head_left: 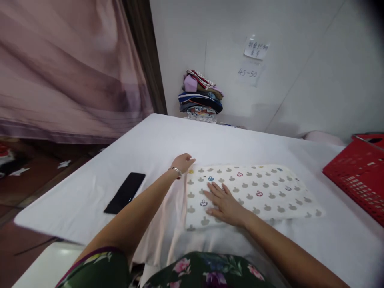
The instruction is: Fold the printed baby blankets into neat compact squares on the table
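A folded cream cloth (pixel 255 192) printed with small grey and coloured shapes lies on the white table (pixel 168 136) in front of me. My right hand (pixel 225 202) rests flat on its near left part, fingers stretched out. My left hand (pixel 182 163), a bracelet on its wrist, reaches to the cloth's far left corner with fingers curled at the edge; whether it grips the corner is hidden. A pale pink fabric (pixel 168 216) lies under the cloth and hangs over the near table edge.
A black phone (pixel 125 193) lies on the table to the left. A red plastic basket (pixel 357 176) stands at the right edge. A stack of folded clothes (pixel 200 98) sits against the far wall, under paper notes (pixel 255 49). A pink curtain (pixel 66 68) hangs at left.
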Demonstrator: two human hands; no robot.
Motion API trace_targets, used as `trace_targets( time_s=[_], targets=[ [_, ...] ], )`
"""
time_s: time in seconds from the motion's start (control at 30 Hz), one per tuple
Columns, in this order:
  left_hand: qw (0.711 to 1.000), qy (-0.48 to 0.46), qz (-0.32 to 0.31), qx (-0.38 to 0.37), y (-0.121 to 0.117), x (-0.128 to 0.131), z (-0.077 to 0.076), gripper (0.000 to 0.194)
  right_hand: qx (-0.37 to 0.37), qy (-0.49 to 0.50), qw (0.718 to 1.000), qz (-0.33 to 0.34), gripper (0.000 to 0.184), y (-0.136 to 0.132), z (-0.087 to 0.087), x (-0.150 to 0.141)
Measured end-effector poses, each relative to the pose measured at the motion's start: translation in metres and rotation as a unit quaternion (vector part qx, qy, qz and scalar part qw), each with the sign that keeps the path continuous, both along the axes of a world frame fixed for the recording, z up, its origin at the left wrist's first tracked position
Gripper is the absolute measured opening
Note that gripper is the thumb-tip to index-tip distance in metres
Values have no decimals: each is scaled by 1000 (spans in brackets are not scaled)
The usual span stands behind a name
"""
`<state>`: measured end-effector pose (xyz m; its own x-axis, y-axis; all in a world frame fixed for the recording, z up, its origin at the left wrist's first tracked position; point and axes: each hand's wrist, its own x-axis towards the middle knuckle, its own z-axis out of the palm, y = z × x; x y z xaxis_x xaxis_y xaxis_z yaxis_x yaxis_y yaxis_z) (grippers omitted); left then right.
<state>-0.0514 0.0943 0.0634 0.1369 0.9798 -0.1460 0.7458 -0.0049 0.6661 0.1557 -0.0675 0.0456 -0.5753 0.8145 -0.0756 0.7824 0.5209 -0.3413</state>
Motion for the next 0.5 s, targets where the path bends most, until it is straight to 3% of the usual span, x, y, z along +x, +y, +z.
trace_targets(
  time_s=[0.13, 0.27, 0.37, 0.5],
  targets=[
    [997, -5, 67, -35, -43, -32, -17, 35, 39, 2, 998, -39, 68, 13, 11, -11],
    [995, -39, 72, -65, -73, -26, -29, 30, 29, -26, 997, -63, 71, 22, -7, -29],
    [994, -46, 69, -64, -81, -16, -30, 27, 14, -30, 997, -63, 71, 23, -19, -33],
    [993, -48, 97, -54, -79, -10, -26, 32, -1, -7, 997, -79, 69, 29, -11, -26]
  ],
)
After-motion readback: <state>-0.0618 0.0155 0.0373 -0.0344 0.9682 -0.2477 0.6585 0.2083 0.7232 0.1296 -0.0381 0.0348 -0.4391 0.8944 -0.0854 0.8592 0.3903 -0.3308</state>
